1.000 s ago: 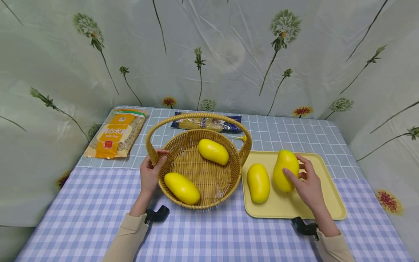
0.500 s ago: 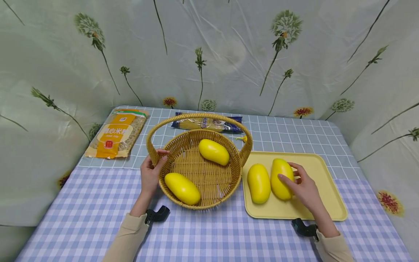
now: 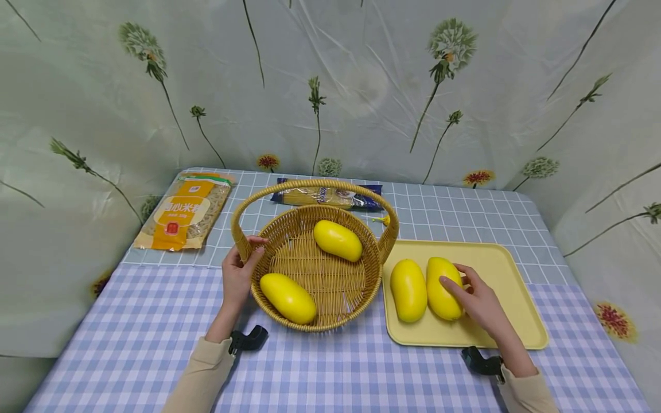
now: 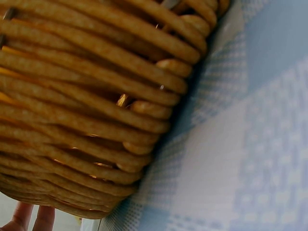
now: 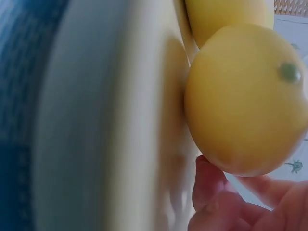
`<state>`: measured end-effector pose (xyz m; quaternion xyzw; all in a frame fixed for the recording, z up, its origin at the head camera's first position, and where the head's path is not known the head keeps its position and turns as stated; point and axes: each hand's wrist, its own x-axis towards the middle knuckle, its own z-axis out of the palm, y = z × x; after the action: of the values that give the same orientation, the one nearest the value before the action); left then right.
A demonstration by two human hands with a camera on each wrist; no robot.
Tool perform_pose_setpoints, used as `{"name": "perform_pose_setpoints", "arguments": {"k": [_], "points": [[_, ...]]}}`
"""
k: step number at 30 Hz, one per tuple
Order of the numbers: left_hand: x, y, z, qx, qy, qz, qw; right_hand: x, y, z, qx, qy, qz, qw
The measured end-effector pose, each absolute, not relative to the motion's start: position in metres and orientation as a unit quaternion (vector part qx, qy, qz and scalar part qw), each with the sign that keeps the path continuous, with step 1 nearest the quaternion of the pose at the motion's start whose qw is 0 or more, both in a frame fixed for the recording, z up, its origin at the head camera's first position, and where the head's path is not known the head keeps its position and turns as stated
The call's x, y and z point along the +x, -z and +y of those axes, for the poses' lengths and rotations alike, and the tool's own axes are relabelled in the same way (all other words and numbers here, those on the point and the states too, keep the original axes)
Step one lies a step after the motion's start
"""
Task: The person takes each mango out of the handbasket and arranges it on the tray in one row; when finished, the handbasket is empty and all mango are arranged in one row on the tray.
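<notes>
At the left side of the wicker basket, my left hand grips the rim at the foot of its arched handle. Two yellow mangoes lie inside: one mango toward the back right, another mango at the front left. On the yellow tray my right hand holds a mango between thumb and fingers, right beside a second mango. The right wrist view shows the held mango low over the tray, fingertips at its side. Basket weave fills most of the left wrist view.
A noodle bag with an orange label lies at the back left. Behind the basket is a blue-ended pasta packet, with a small yellow item near its right end. A checked cloth covers the table front.
My right hand has lowered the mango and brought it left and toward me, beside the other mango on the tray. The left hand and basket have stayed in place.
</notes>
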<state>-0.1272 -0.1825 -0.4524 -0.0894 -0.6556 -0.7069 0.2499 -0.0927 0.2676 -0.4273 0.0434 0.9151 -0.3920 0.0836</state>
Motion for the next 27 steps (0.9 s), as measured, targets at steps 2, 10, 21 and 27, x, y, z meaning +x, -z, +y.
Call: {"name": "perform_pose_setpoints", "arguments": {"k": [2, 10, 21, 27], "points": [[-0.127, 0.452, -0.183, -0.088, 0.708, -0.656, 0.247, -0.092, 0.427, 0.268, 0.045, 0.395, 0.913, 0.091], [-0.126, 0.45, -0.182, -0.086, 0.707, -0.657, 0.246, -0.088, 0.423, 0.268, 0.043, 0.383, 0.916, 0.107], [-0.127, 0.451, -0.182, -0.086, 0.704, -0.659, 0.251, -0.083, 0.416, 0.273, 0.021, 0.333, 0.941, 0.048], [-0.127, 0.451, -0.181, -0.085, 0.702, -0.661, 0.25, -0.081, 0.412, 0.265, -0.008, 0.312, 0.945, -0.098]]}}
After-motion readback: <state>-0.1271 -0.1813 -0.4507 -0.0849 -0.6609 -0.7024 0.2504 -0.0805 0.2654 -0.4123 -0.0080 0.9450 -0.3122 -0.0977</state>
